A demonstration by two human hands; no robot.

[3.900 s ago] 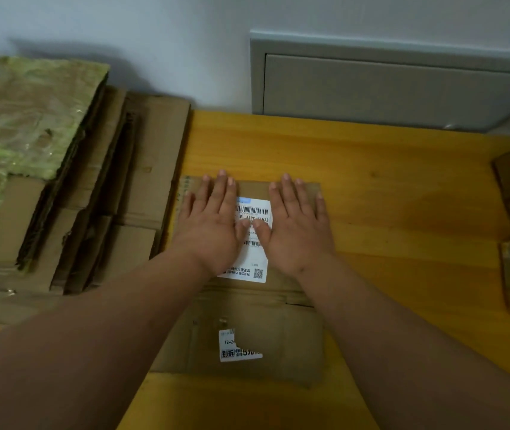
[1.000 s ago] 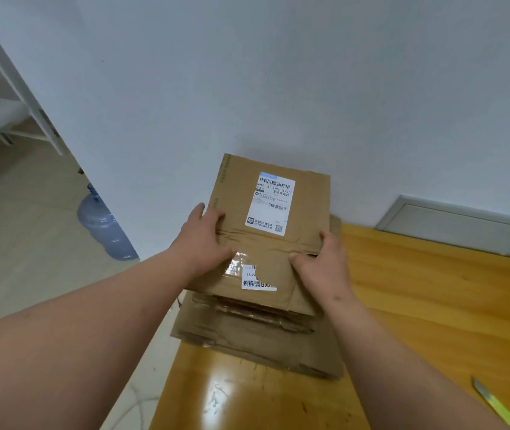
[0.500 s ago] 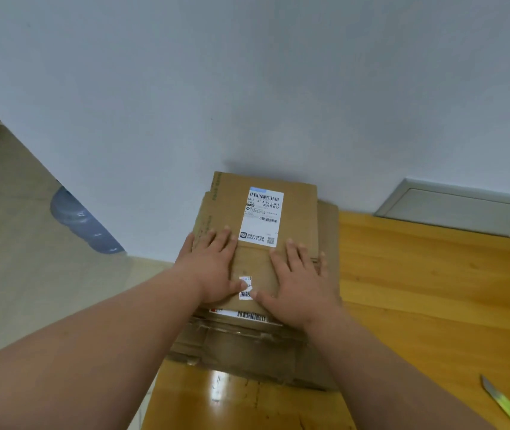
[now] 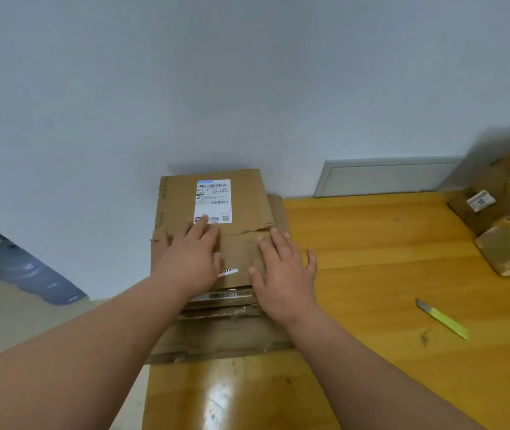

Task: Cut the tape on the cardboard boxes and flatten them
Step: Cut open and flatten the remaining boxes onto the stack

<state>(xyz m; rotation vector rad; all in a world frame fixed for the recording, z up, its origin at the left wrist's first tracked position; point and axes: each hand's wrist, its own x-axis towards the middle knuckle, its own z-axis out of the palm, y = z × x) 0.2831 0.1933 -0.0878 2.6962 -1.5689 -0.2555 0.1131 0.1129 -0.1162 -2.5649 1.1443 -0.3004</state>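
Pressing down on flattened box (image 4: 241, 209) with both palms, fingers straight, grasping nothing. Left hand (image 4: 190, 259) lying flat, fingertips touching white shipping label (image 4: 213, 200); right hand (image 4: 281, 268) spread flat over the box's right edge. Box topping stack of flattened cardboard (image 4: 225, 336) at table (image 4: 371, 274) corner, against wall. Knife (image 4: 443, 319) (yellow-green handle) lying at 3 o'clock, well apart. Unflattened boxes (image 4: 505, 212) sitting at 2 o'clock.

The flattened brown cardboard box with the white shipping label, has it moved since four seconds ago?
Yes. The flattened brown cardboard box went from the bare wooden table leftward onto the cardboard stack.
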